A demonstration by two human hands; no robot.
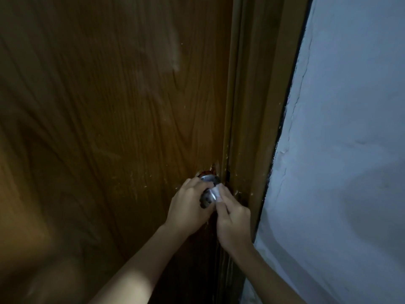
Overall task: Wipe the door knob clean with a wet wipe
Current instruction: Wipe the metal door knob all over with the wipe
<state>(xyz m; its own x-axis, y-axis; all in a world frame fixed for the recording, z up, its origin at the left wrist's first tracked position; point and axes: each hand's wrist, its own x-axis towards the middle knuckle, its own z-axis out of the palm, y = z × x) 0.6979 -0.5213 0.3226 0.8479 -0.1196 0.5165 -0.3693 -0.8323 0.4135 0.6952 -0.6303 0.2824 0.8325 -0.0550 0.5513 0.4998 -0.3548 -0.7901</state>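
Note:
A round metal door knob (pixel 207 196) sits low on a brown wooden door (pixel 109 106), close to its right edge. My left hand (pixel 188 207) wraps the knob from the left, with fingers curled over its top. My right hand (pixel 232 216) comes in from the right and pinches a small white wet wipe (pixel 215 192) against the knob's right side. Most of the knob is hidden under both hands; only a shiny strip and a dark patch show.
The wooden door frame (pixel 256 106) runs down just right of the knob. A pale, cracked painted wall (pixel 339 150) fills the right side. Small chips and white specks mark the door around the knob. The light is dim.

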